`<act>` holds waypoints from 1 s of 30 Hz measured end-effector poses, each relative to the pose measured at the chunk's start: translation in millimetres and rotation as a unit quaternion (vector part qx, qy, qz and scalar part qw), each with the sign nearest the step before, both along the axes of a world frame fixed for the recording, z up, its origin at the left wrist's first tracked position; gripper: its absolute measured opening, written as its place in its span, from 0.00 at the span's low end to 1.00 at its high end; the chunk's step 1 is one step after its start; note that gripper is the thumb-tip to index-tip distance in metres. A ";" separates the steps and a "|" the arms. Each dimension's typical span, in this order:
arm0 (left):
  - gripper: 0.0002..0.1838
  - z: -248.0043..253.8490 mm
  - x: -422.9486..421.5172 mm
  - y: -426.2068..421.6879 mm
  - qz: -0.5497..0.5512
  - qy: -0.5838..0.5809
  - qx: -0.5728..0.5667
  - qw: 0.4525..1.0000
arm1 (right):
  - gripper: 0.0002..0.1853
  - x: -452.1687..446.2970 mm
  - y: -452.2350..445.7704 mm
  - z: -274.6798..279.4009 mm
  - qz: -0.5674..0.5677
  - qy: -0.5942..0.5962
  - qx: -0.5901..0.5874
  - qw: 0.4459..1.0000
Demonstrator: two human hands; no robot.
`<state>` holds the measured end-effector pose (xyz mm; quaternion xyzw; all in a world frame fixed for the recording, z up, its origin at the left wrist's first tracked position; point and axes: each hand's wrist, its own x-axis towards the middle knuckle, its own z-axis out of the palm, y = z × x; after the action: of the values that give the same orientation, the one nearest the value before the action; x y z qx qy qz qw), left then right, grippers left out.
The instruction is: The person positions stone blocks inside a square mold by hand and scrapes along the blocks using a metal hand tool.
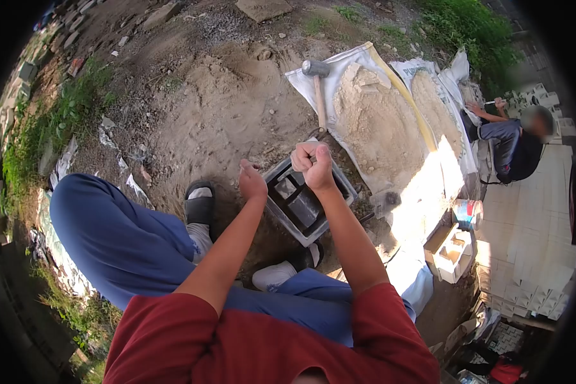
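A grey rectangular mould (287,223) with dark compartments inside lies on the ground between my feet. My left hand (253,181) is at its left edge, with the fingers curled and partly turned from view; whether it holds anything is hidden. Above the mould's upper right part is my right hand (312,164), closed in a fist with the thumb on top; anything inside it is too small or hidden to make out. A mallet (320,96) with a grey head and wooden handle rests beyond the mould, partly on a white sack.
Pale powder (371,121) is heaped on the opened sack at the right. A hollow block (453,253) and a bucket (468,213) stand farther right. Another person (515,144) sits at the far right. My sandalled foot (200,205) is left of the mould.
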<state>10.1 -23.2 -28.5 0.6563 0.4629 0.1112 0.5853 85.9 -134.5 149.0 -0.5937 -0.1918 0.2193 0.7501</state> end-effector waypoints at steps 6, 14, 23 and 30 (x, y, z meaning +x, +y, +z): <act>0.41 6.9 0.4 1.0 0.006 0.020 -0.023 1.000 | 0.37 -5.6 1.5 1.9 -0.027 -0.043 0.024 0.998; 0.42 9.4 2.6 7.1 -0.012 0.024 -0.041 0.999 | 0.33 -16.7 5.1 -11.4 -0.103 -0.106 -0.037 0.988; 0.42 11.7 -7.1 2.2 -0.039 -0.013 -0.060 0.997 | 0.27 -37.8 14.0 -1.1 -0.192 -0.057 -0.136 0.970; 0.43 5.2 -0.7 5.1 -0.034 -0.015 -0.078 0.996 | 0.27 -47.3 12.1 10.3 -0.241 -0.025 -0.087 0.966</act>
<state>9.4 -18.1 -23.3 0.6219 0.4390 0.0648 0.6452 38.6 -122.4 159.3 -0.6909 -0.0413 0.0332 0.7210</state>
